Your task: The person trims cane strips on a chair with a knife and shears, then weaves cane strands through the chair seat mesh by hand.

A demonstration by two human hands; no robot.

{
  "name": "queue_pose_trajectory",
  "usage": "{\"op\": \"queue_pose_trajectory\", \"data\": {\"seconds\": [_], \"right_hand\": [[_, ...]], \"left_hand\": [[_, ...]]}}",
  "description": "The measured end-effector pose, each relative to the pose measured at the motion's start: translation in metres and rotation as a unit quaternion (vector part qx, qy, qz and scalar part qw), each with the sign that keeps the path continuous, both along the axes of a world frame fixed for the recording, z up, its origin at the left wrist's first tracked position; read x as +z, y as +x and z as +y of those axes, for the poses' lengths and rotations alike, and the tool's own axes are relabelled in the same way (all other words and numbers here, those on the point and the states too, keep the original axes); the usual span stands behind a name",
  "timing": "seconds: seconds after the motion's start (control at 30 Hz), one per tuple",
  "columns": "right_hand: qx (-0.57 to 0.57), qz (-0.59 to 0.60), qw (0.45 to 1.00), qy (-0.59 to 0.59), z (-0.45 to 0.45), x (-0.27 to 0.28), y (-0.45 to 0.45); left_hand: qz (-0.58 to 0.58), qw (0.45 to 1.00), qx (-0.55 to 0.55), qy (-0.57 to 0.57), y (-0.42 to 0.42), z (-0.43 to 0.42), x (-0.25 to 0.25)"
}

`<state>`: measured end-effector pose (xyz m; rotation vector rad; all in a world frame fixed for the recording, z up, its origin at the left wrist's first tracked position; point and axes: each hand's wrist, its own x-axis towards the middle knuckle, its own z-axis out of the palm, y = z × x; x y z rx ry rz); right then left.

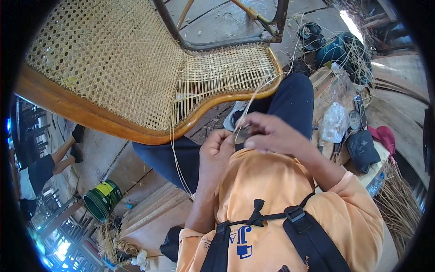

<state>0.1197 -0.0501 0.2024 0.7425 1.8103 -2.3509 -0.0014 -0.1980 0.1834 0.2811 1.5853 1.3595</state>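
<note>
Bucket (102,199): green, yellow-labelled, well left of both hands.
Chair (131,63): woven cane within a curved rim, just ahead of the hands, mostly leftward.
Left hand (216,147): thumb and fingertips together; what they grip, I cannot tell.
Cane strand (248,106): running from the rim down between both hands, to the fingertips.
Right hand (272,134): fingers curled beside the left's; grip unclear.
Plastic bag (335,122): right of the right hand.

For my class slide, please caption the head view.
Left hand and right hand meet at a pale strand beside a partly woven cane chair.
</note>
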Motion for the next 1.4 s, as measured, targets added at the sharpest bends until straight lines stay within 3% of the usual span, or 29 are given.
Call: {"op": "queue_pose_trajectory", "data": {"seconds": [0.03, 0.1, 0.13, 0.23, 0.3, 0.4, 0.43, 0.53, 0.57, 0.6, 0.67, 0.7, 0.73, 0.77, 0.83, 0.9, 0.93, 1.07, 1.17, 1.2, 1.3, 1.4], "right_hand": [[-0.002, 0.026, 0.999, -0.047, -0.007, 0.001, -0.006], [-0.060, -0.001, 0.998, 0.003, -0.002, -0.003, -0.007], [-0.108, 0.009, 0.994, -0.011, 0.007, -0.004, -0.005], [-0.228, 0.088, 0.970, -0.007, 0.050, 0.006, 0.006], [-0.177, 0.070, 0.981, -0.042, 0.049, 0.008, 0.008], [0.022, -0.051, 0.998, 0.007, 0.012, 0.003, -0.007], [0.023, -0.007, 0.999, -0.031, 0.000, -0.008, -0.008], [-0.012, -0.008, 0.999, -0.030, -0.016, -0.019, -0.012], [-0.018, -0.004, 1.000, -0.002, -0.014, -0.022, -0.008], [-0.013, 0.012, 1.000, 0.024, -0.014, -0.025, -0.010], [-0.053, 0.005, 0.999, 0.010, -0.013, -0.008, -0.013], [-0.101, -0.003, 0.994, -0.050, -0.006, -0.005, -0.011], [-0.111, 0.013, 0.993, -0.047, -0.003, 0.005, -0.010], [-0.059, 0.035, 0.997, 0.024, 0.009, -0.009, -0.004], [-0.098, 0.035, 0.994, -0.027, 0.012, -0.025, 0.007], [-0.147, 0.004, 0.989, -0.031, 0.034, -0.017, 0.017], [-0.196, 0.009, 0.980, -0.031, 0.049, -0.016, 0.027], [-0.246, -0.005, 0.968, 0.041, 0.131, -0.045, 0.092], [-0.305, -0.084, 0.940, 0.125, 0.156, -0.054, 0.114], [-0.319, -0.107, 0.930, 0.146, 0.157, -0.058, 0.118], [-0.334, -0.165, 0.906, 0.200, 0.160, -0.066, 0.129], [-0.345, -0.205, 0.886, 0.233, 0.151, -0.066, 0.142]], "left_hand": [[0.034, 0.999, -0.016, -0.007, 0.000, 0.003, 0.001], [0.104, 0.993, -0.051, -0.027, 0.001, 0.002, 0.001], [0.196, 0.976, -0.077, -0.047, -0.002, -0.001, 0.001], [0.139, 0.989, -0.035, -0.044, -0.005, -0.011, -0.009], [0.087, 0.996, -0.016, -0.019, -0.002, -0.014, -0.020], [0.017, 1.000, -0.005, -0.010, -0.001, -0.006, -0.018], [-0.005, 1.000, -0.004, -0.015, 0.000, -0.005, -0.016], [0.042, 0.999, -0.012, -0.010, 0.001, -0.004, -0.018], [0.061, 0.994, -0.053, -0.076, -0.003, -0.003, -0.007], [0.231, 0.964, -0.125, -0.024, -0.003, -0.004, -0.004], [0.201, 0.973, -0.110, -0.006, -0.002, -0.012, -0.015], [0.154, 0.978, -0.138, -0.038, -0.005, -0.014, -0.018], [0.096, 0.987, -0.131, 0.003, 0.000, -0.021, -0.033], [0.108, 0.985, -0.123, 0.062, 0.000, -0.022, -0.032], [0.160, 0.971, -0.151, 0.089, -0.003, -0.025, -0.024], [0.098, 0.977, -0.176, 0.076, -0.012, -0.030, -0.016], [0.099, 0.972, -0.171, 0.123, -0.010, -0.037, -0.045], [-0.020, 0.973, -0.203, 0.103, -0.022, -0.059, -0.034], [-0.100, 0.984, -0.125, 0.083, -0.034, -0.078, -0.070], [-0.158, 0.978, -0.093, 0.097, -0.039, -0.077, -0.059], [-0.123, 0.982, -0.046, 0.134, -0.029, -0.050, -0.050], [0.032, 0.993, -0.073, 0.088, -0.023, -0.022, -0.039]]}}
